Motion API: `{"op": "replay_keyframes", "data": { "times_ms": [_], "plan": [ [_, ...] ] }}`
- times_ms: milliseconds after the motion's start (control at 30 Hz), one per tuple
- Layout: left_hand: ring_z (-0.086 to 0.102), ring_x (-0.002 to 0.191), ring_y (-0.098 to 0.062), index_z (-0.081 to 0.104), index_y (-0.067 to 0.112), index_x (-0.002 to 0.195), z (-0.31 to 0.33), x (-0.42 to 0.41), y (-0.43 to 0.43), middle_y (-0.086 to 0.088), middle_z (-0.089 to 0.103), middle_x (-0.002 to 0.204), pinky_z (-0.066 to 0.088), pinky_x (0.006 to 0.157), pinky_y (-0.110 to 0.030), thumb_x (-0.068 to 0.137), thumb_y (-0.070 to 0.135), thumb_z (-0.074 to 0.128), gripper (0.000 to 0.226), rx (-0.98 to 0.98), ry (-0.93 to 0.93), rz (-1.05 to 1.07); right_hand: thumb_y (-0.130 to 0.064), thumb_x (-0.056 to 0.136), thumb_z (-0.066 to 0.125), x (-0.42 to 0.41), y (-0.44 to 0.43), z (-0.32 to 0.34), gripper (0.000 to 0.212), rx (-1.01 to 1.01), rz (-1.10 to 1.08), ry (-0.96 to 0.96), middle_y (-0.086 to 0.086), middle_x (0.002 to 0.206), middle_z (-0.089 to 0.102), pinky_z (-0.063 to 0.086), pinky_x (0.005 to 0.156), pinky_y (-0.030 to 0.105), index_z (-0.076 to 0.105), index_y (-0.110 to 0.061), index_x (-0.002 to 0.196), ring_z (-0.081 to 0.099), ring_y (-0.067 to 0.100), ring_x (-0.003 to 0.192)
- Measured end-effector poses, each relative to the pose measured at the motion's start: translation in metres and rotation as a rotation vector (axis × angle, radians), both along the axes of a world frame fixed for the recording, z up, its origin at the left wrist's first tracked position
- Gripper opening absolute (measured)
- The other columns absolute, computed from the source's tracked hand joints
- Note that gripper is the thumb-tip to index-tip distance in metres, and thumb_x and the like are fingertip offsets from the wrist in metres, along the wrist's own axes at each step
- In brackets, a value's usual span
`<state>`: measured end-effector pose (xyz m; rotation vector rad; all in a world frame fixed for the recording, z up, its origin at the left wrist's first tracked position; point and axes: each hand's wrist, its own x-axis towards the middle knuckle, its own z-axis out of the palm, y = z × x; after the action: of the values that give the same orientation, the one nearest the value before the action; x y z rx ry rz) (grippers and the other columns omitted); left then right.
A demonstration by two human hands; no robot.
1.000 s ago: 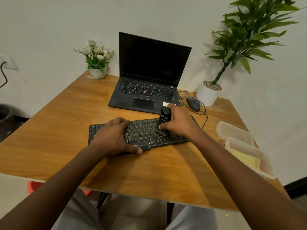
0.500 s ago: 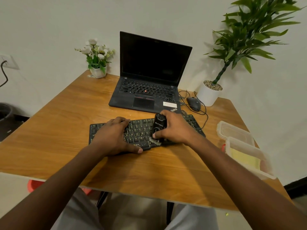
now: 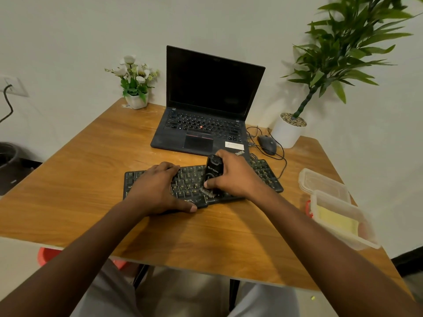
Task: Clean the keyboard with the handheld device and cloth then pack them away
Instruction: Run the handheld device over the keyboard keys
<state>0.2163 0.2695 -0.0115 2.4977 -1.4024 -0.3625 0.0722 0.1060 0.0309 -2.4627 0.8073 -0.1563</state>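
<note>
A black keyboard (image 3: 265,177) lies across the middle of the wooden table (image 3: 80,179). My left hand (image 3: 158,188) rests flat on its left half, thumb along the front edge. My right hand (image 3: 235,177) grips a black handheld device (image 3: 211,171) that stands tilted on the keys, its grey brush tip down near the keyboard's front row. A yellow cloth (image 3: 336,219) lies inside a clear plastic container (image 3: 343,234) at the table's right edge.
An open black laptop (image 3: 206,115) stands behind the keyboard, with a wired mouse (image 3: 267,144) to its right. A clear lid (image 3: 320,183) lies by the container. A white flower pot (image 3: 136,100) and a tall potted plant (image 3: 287,131) stand at the back corners.
My right hand has drawn the device leftward and toward the keyboard's front row, uncovering the right end of the keys. My left hand has stayed in place.
</note>
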Motion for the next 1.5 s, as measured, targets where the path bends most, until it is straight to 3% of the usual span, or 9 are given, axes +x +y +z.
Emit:
{"op": "replay_keyframes", "data": {
  "times_ms": [167, 467, 633, 833, 1033, 1200, 1367, 1500],
  "plan": [
    [0.034, 0.145, -0.019, 0.026, 0.024, 0.163, 0.000, 0.001, 0.000, 0.007, 0.033, 0.161, 0.038, 0.117, -0.044, 0.046, 0.098, 0.068, 0.144, 0.004, 0.008, -0.005, -0.026, 0.074, 0.093, -0.008, -0.008, 0.005, 0.061, 0.054, 0.008, 0.064, -0.004, 0.109, 0.068, 0.053, 0.068, 0.022, 0.058, -0.021, 0.123, 0.065, 0.009, 0.094],
    [0.036, 0.143, -0.019, 0.028, 0.024, 0.162, 0.003, -0.001, 0.001, 0.007, 0.036, 0.159, 0.039, 0.115, -0.043, 0.047, 0.097, 0.069, 0.142, -0.002, -0.001, -0.004, -0.026, 0.080, 0.089, 0.017, -0.009, -0.004, 0.064, -0.093, -0.091, -0.095, 0.001, 0.120, 0.069, 0.041, 0.060, 0.011, 0.052, -0.019, 0.132, 0.057, 0.008, 0.094],
    [0.035, 0.145, -0.020, 0.027, 0.022, 0.162, 0.002, -0.001, 0.000, 0.005, 0.034, 0.161, 0.037, 0.117, -0.043, 0.048, 0.096, 0.070, 0.143, 0.006, 0.000, -0.003, -0.027, 0.077, 0.092, 0.014, 0.003, 0.001, 0.066, 0.014, -0.024, -0.048, -0.002, 0.114, 0.067, 0.060, 0.073, 0.028, 0.054, -0.018, 0.130, 0.065, 0.013, 0.098],
    [0.034, 0.145, -0.019, 0.027, 0.023, 0.162, 0.001, 0.000, 0.000, 0.006, 0.034, 0.161, 0.035, 0.117, -0.043, 0.047, 0.096, 0.070, 0.143, -0.001, 0.001, 0.001, -0.030, 0.068, 0.096, -0.003, 0.004, 0.003, 0.060, 0.025, 0.041, 0.058, -0.004, 0.107, 0.069, 0.059, 0.086, 0.039, 0.060, -0.021, 0.116, 0.066, 0.015, 0.099],
    [0.034, 0.145, -0.019, 0.026, 0.024, 0.163, 0.002, -0.001, 0.000, 0.006, 0.032, 0.162, 0.037, 0.117, -0.043, 0.047, 0.096, 0.071, 0.144, 0.007, 0.009, 0.005, -0.029, 0.072, 0.094, -0.003, -0.010, 0.003, 0.063, 0.045, -0.050, 0.021, -0.005, 0.110, 0.068, 0.061, 0.076, 0.032, 0.057, -0.023, 0.123, 0.067, 0.013, 0.099],
    [0.035, 0.144, -0.019, 0.028, 0.023, 0.162, 0.002, -0.001, 0.000, 0.006, 0.034, 0.161, 0.039, 0.116, -0.043, 0.047, 0.096, 0.071, 0.143, 0.001, 0.000, 0.002, -0.029, 0.075, 0.093, 0.007, -0.005, 0.001, 0.060, 0.001, -0.070, -0.064, -0.007, 0.107, 0.065, 0.047, 0.060, 0.016, 0.055, -0.024, 0.120, 0.062, 0.007, 0.090],
    [0.037, 0.143, -0.019, 0.029, 0.023, 0.161, 0.000, 0.000, 0.000, 0.006, 0.036, 0.160, 0.039, 0.116, -0.043, 0.047, 0.096, 0.071, 0.141, -0.007, -0.002, -0.005, -0.032, 0.070, 0.095, 0.002, 0.004, 0.002, 0.059, -0.027, 0.035, 0.005, -0.005, 0.105, 0.069, 0.059, 0.077, 0.033, 0.059, -0.023, 0.116, 0.066, 0.013, 0.094],
    [0.037, 0.144, -0.020, 0.028, 0.023, 0.162, 0.000, 0.001, 0.000, 0.005, 0.036, 0.161, 0.038, 0.116, -0.042, 0.047, 0.097, 0.070, 0.143, 0.000, -0.007, -0.009, -0.032, 0.068, 0.095, -0.008, 0.001, 0.003, 0.057, -0.045, 0.056, 0.047, -0.007, 0.102, 0.069, 0.054, 0.074, 0.031, 0.060, -0.023, 0.112, 0.066, 0.011, 0.092]
  ]
}}
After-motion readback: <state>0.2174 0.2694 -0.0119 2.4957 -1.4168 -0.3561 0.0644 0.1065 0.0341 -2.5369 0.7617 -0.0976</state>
